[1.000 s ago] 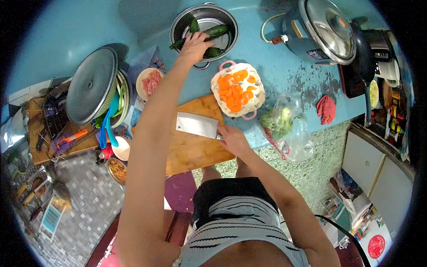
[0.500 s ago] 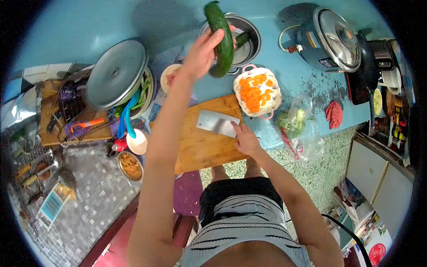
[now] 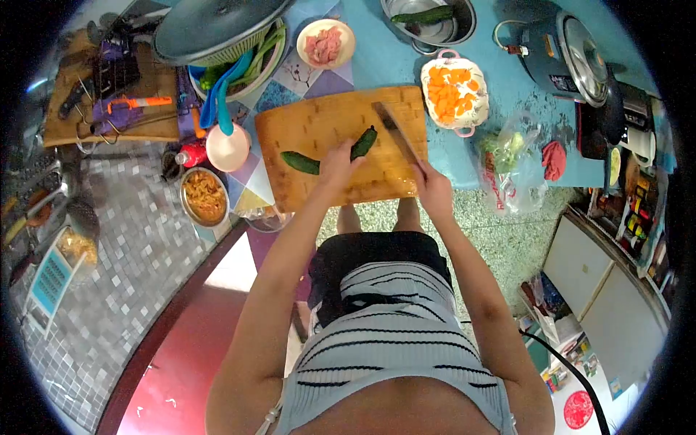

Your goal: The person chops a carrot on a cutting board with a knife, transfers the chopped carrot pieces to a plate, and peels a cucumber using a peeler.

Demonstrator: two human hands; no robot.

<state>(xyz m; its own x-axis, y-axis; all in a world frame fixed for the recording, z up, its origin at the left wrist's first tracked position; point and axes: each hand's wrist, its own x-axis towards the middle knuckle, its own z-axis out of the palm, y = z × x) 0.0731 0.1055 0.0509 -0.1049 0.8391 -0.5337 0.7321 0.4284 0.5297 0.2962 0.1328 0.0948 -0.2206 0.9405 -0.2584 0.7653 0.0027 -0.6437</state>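
My left hand [image 3: 338, 165] is closed over the middle of a green cucumber [image 3: 300, 162] lying on the wooden cutting board [image 3: 326, 116]; both cucumber ends show beside the hand. To its right, my right hand [image 3: 433, 190] grips the handle of a cleaver [image 3: 395, 129]. The blade is turned nearly edge-down above the board's right part and points up and left, apart from the cucumber. Right of the board stands a square dish [image 3: 475, 112] with cut orange pieces [image 3: 451, 93]. Another cucumber [image 3: 423, 15] lies in the metal pot [image 3: 467, 27] at the top.
A plate of raw meat [image 3: 324, 45] stands behind the board. At the left are a pink bowl [image 3: 228, 149], a bowl of brown food [image 3: 205, 196] and a large lid [image 3: 217, 29] over vegetables. Plastic-bagged greens [image 3: 504, 152], a red cloth [image 3: 554, 160] and a cooker [image 3: 573, 61] are at the right.
My left hand lifted a cucumber from the pot and brought it down onto the board. My right hand raised the cleaver from lying flat and turned its blade upright. The view has shifted.
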